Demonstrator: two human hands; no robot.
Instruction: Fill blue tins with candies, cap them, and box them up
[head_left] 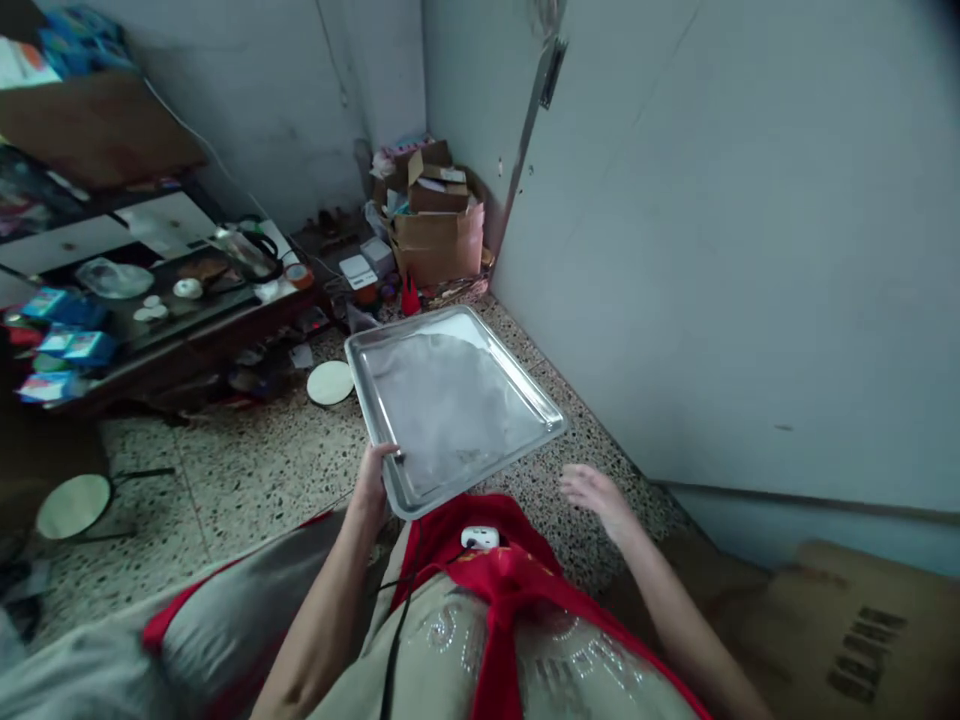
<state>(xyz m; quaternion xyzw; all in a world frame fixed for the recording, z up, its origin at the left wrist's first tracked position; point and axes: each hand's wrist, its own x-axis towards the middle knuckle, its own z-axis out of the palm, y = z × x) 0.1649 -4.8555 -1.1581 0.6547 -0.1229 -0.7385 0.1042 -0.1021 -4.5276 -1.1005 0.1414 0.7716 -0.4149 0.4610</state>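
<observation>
A shiny metal tray [442,400] with a raised rim is held up in front of my body, over the speckled floor. My left hand [375,475] grips its near left edge, the thumb over the rim and the other fingers hidden beneath. To the right of the tray, my right hand [592,490] hangs in the air, apart from the tray's near right corner. Its fingers are stretched out and nothing is in them. Below the tray, a small white device [480,538] with a dark cable rests against my red apron [510,515].
A low table [180,325] at left bears a kettle [247,250] and blue boxes [90,348]. Stuffed cardboard boxes [439,245] stand in the far corner. Round stools [330,382] are on the floor. A pale wall [712,250] rises at right, above flat cardboard [862,630].
</observation>
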